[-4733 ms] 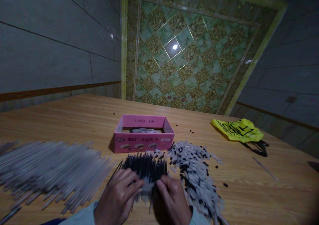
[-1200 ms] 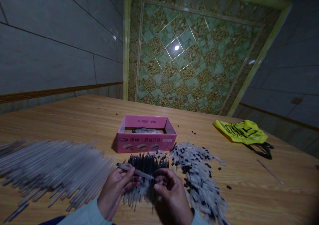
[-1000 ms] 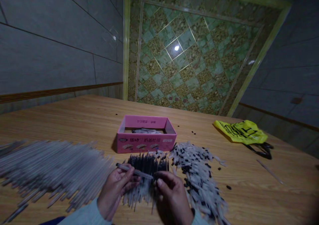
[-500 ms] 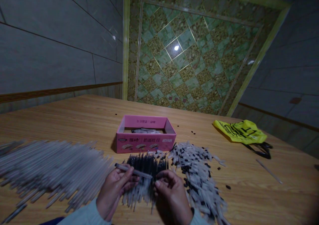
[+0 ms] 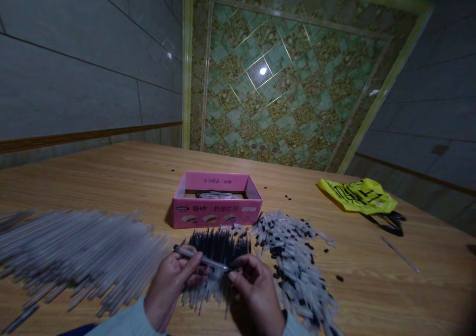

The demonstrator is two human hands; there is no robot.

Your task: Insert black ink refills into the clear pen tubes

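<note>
Wooden tabletop (image 5: 111,172): heap of clear tubes (image 5: 85,252) toward left edge; pink box (image 5: 238,217) mid-top; dark slim rods (image 5: 210,242) between box and near edge. Left hand (image 5: 169,284) pinches pen (image 5: 215,263), slanted above rods. Right hand (image 5: 256,286) half-curled at pen's right end; whether gripping, cannot tell. Pen likely light, stiff, slippery; best held mid-barrel, sparing thin end.

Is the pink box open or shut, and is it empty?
Open, not empty: no lid covers the box, and pale slim pieces show inside.
</note>
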